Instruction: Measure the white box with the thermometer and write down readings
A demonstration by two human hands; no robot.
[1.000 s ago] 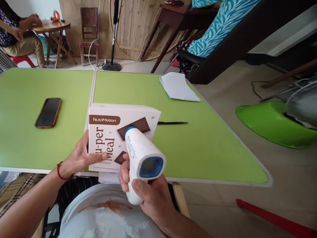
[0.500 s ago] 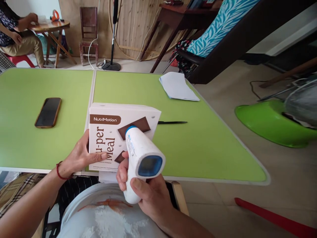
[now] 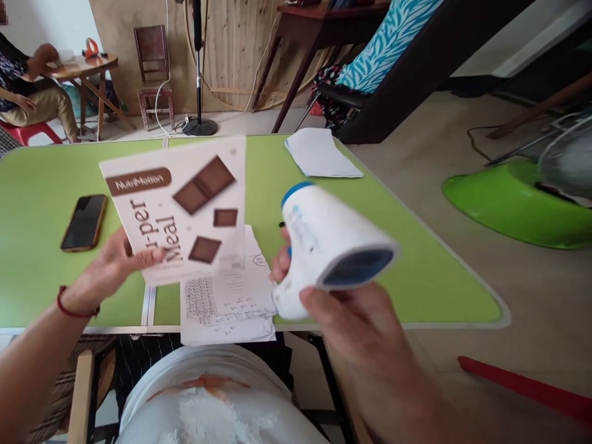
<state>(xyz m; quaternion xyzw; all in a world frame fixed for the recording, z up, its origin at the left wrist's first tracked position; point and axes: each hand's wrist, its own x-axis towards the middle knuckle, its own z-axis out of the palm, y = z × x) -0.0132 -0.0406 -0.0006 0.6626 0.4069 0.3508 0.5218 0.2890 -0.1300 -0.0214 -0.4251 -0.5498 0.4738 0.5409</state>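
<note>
My left hand [image 3: 113,268] grips the lower left edge of a white NutriMotion box [image 3: 155,237], thumb across its printed front. The box is held up tilted above the green table, its front showing brown chocolate pieces. In my right hand [image 3: 361,327] is a white and blue infrared thermometer [image 3: 330,231], fingers wrapped round its handle. Its dark screen faces back toward me and its blue-rimmed end points away, to the right of the box and apart from it. Printed sheets of paper [image 3: 231,302] with handwritten marks lie below the box at the table's near edge.
On the green table [image 3: 416,283] a phone [image 3: 84,223] lies at left and folded white paper [image 3: 321,152] at the far right. Mostly hidden behind the thermometer is a black pen [image 3: 282,224]. Beyond the table sits another person [image 3: 39,98]; a black stand [image 3: 198,126] rises nearby.
The box has been lifted up and left, uncovering the sheets beneath it. My right hand has swung the thermometer to the right, away from the box's front.
</note>
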